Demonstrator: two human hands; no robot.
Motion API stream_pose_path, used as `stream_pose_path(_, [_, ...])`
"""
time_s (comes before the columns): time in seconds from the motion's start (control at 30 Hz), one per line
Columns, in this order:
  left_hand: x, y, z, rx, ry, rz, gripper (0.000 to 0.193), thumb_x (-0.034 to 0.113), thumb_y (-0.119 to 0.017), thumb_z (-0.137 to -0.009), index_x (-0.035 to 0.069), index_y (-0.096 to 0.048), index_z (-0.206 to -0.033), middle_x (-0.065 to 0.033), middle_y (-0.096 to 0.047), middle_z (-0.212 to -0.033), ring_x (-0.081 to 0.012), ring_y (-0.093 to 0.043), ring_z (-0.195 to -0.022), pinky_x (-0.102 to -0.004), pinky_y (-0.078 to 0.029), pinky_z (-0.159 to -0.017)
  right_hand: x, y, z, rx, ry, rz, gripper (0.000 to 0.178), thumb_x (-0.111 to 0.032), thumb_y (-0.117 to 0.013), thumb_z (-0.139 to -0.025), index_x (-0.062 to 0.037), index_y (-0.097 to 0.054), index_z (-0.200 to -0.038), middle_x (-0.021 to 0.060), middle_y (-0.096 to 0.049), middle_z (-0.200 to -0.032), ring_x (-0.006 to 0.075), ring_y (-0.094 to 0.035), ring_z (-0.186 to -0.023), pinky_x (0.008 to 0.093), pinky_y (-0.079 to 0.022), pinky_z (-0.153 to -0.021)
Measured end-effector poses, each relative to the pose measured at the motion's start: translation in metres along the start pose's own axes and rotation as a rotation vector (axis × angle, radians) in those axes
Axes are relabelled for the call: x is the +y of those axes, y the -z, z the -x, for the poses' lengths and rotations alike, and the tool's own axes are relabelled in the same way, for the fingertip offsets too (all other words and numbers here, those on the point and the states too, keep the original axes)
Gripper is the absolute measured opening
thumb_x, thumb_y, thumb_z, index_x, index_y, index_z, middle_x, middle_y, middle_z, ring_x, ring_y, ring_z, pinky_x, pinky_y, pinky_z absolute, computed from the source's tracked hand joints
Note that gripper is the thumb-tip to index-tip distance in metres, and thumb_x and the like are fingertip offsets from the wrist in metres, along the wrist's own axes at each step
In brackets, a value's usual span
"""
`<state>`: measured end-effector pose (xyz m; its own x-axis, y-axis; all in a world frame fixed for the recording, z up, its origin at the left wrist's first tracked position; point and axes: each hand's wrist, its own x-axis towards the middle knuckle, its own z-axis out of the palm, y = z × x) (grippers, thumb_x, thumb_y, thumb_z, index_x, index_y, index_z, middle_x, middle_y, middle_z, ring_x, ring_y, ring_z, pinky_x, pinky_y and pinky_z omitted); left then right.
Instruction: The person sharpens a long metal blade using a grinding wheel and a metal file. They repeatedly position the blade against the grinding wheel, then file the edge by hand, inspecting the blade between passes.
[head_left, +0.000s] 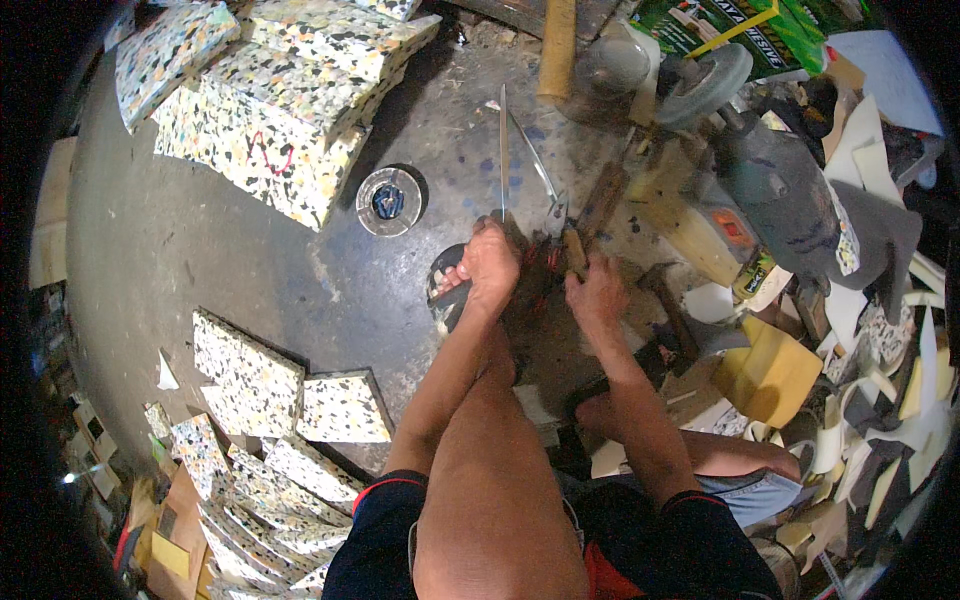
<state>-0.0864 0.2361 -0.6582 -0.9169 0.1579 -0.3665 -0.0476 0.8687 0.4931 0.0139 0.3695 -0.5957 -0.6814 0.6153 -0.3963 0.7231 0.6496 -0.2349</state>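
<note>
My left hand (490,262) is closed around the handle of a long, narrow knife (503,150), its blade pointing away from me. The handle is hidden in my fist. To its right, my right hand (598,293) is closed on a wooden-handled tool (574,250). A thin metal blade or rod (535,155) runs from near that handle up toward the knife's tip, and whether it belongs to the tool I cannot tell. Both hands are above the floor near my sandalled foot (450,280). A round ashtray (390,202) stands left of the knife.
Speckled foam blocks (260,140) lie at the far left, and more foam pieces (250,375) are stacked at the near left. A mallet-like wooden handle (557,50) lies ahead. Foam scraps (770,370) and a dark grey rounded object (775,180) crowd the right side.
</note>
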Motion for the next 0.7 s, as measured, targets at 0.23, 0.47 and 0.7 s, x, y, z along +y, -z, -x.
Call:
stream_pose_path(0.23, [0.004, 0.006, 0.003, 0.009, 0.006, 0.055, 0.020, 0.012, -0.067, -0.083, 0.003, -0.061, -0.100, -0.0224, -0.066, -0.100, -0.0444, -0.067, -0.091, -0.0516, -0.054, -0.078, 0.030, 0.032, -0.025, 0.132, 0.080, -0.038, 0.038, -0.017, -0.070, -0.084, 0.0002, -0.057, -0.115, 0.0207, -0.064, -0.108, 0.0404, -0.063, -0.101, 0.0500, -0.049, -0.086])
stream_pose_path(0.47, [0.004, 0.012, 0.007, 0.125, 0.018, 0.322, 0.023, 0.021, -0.068, -0.089, -0.001, -0.063, -0.093, -0.0201, -0.070, -0.089, -0.0419, -0.068, -0.083, -0.0479, -0.052, -0.075, 0.038, 0.032, -0.004, -0.073, 0.222, -0.519, 0.031, -0.018, -0.068, -0.089, 0.0009, -0.060, -0.113, 0.0183, -0.069, -0.103, 0.0272, -0.067, -0.093, 0.0372, -0.052, -0.082])
stream_pose_path(0.7, [0.002, 0.026, 0.017, -0.213, 0.225, 0.882, 0.034, 0.034, -0.064, -0.097, 0.000, -0.069, -0.096, -0.0071, -0.067, -0.075, -0.0181, -0.060, -0.065, -0.0325, -0.046, -0.063, 0.012, -0.027, 0.022, -0.136, 0.233, -0.716, 0.029, -0.018, -0.063, -0.092, 0.0016, -0.060, -0.114, 0.0169, -0.069, -0.100, 0.0256, -0.067, -0.089, 0.0374, -0.052, -0.082])
